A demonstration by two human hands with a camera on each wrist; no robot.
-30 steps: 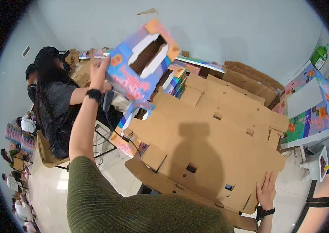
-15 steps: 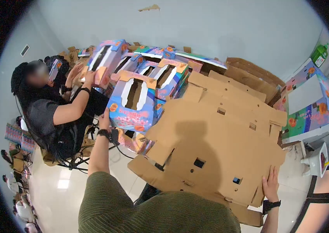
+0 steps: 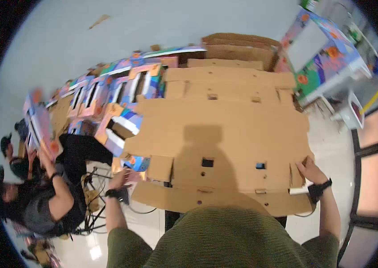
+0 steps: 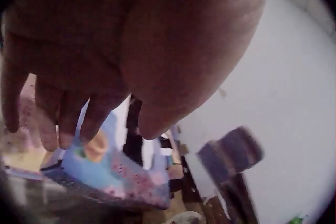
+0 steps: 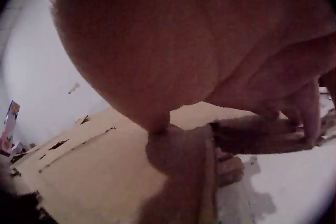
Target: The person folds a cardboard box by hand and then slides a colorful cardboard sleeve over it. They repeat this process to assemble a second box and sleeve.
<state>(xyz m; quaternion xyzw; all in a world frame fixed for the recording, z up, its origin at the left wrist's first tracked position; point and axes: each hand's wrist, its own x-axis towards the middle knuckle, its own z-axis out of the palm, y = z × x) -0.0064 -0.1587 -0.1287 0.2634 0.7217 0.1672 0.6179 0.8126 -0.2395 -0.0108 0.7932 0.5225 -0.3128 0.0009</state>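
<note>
A large flat brown cardboard sheet (image 3: 242, 129) with punched slots and fold lines lies in front of me in the head view. My right hand (image 3: 312, 173) grips its right edge near the front corner, thumb on top; in the right wrist view the thumb presses the cardboard (image 5: 100, 166) and the fingers curl beyond the edge. My left hand (image 3: 120, 179) is off the sheet's near left corner, holding nothing. Its fingers (image 4: 47, 124) hang apart in the left wrist view, with a printed blue and pink carton (image 4: 121, 166) beyond them. A tilted carton (image 3: 108, 131) overlaps the sheet's left side.
Several printed cartons (image 3: 95, 96) with long top openings stand in rows at the back left. A seated person (image 3: 41, 205) on the left holds another carton (image 3: 39, 120). Folded cardboard (image 3: 242, 51) leans by the wall. A large printed box (image 3: 318, 53) stands at the right.
My left hand has let go of the carton at the left and drawn back towards me. The right hand has gone from lying on the sheet to gripping its edge. The head view has turned.
</note>
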